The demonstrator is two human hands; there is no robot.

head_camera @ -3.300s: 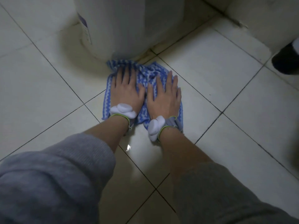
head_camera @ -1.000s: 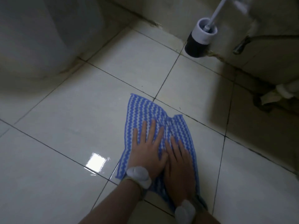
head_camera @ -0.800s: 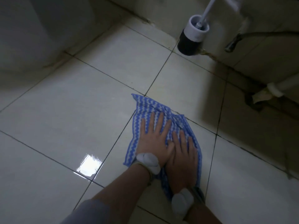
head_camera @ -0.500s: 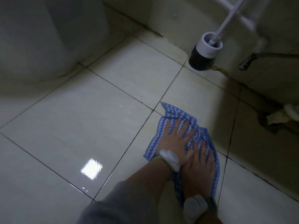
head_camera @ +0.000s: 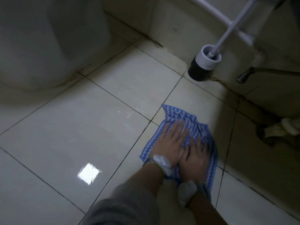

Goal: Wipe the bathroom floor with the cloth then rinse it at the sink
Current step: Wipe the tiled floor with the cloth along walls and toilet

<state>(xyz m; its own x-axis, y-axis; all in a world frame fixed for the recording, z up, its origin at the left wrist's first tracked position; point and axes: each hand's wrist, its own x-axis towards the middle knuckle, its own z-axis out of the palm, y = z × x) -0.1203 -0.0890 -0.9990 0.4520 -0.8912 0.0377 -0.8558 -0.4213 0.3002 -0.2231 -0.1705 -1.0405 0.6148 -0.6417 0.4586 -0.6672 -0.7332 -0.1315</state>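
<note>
- My left hand and my right hand lie side by side, fingers straight and spread. Both are flat and released, pressing down and gripping nothing.
- Under them is the blue-and-white zigzag-striped cloth. It is spread on the pale glossy ceramic floor tiles, just right of a dark grout crossing, and its far corner pokes out past my fingertips.
- As I judge it, the wiping is under way and the rinse is not yet begun — no sink is in view.
- To wipe well, I would put my weight through the palms rather than the fingertips, so the cloth drags evenly and does not bunch along its right edge, where it already looks rumpled.
- Overlapping passes should cover each tile, with extra pressure along the grout, which looks grimy towards the wall.
- The black-and-white round toilet-brush holder stands near the wall ahead — I should stop short of it or work round it, so I do not knock it.
- The rounded white toilet base stands well apart on the left, and its stained foot would want a pass too.
</note>
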